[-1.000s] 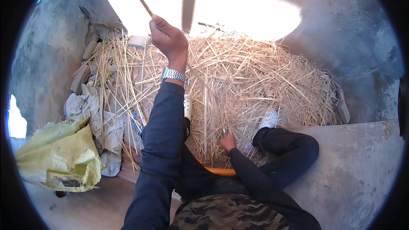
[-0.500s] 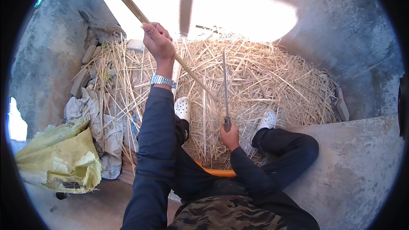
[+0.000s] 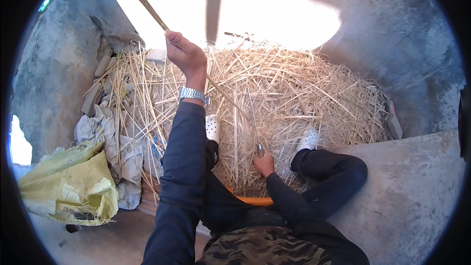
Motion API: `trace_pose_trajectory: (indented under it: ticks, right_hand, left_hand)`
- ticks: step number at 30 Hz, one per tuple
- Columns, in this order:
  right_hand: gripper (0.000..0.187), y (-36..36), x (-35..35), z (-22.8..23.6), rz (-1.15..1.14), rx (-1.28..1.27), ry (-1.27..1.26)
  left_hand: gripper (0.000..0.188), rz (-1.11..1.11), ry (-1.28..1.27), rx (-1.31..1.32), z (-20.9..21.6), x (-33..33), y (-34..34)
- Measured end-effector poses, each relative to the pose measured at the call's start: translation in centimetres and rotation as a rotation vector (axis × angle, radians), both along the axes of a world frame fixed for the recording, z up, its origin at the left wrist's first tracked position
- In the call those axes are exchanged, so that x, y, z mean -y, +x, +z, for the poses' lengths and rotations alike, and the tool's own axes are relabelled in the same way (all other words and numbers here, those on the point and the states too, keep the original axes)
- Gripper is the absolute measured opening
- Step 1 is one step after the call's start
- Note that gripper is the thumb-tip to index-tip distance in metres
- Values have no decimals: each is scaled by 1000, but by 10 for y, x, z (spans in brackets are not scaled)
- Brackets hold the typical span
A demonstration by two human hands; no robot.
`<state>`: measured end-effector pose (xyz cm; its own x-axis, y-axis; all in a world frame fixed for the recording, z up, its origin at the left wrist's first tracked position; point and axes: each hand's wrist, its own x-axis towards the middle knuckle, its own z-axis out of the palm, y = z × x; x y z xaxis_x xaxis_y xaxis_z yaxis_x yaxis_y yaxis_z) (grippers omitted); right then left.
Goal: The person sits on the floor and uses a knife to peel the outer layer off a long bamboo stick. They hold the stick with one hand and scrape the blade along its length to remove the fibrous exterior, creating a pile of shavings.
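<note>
My left hand, with a metal-banded watch at its wrist, is closed around a long strip of bamboo. One end points up to the far left; the other slants down past my wrist toward the middle of the straw. Lower and to the right, my right hand grips the dark handle of a long, thin-bladed knife. Its blade points away from me, leaning left, and its tip lies close to the bamboo strip in view. Whether the two touch I cannot tell.
Loose straw and split strips cover the ground around my white clogs. A torn yellow woven sack lies at the left beside a crumpled pale cloth. Concrete walls stand on both sides; an orange rim shows beneath me.
My left hand has come slightly nearer and to the right, and the strip has shifted with it. The knife blade has tipped left, toward the strip's lower end.
</note>
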<state>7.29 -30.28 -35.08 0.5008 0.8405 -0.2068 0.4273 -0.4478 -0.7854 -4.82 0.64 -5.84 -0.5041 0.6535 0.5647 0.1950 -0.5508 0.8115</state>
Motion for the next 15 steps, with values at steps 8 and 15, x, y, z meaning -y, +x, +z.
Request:
trace_pose_trajectory:
  ticks: [8,15]
  right_hand:
    - [17,7,19,-29,99,-1,-104]
    - [15,22,7,-27,-118,-746,-513]
  left_hand:
    - [54,50,7,-32,5,5,9]
    - [53,-1,-12,-12,4,7,8]
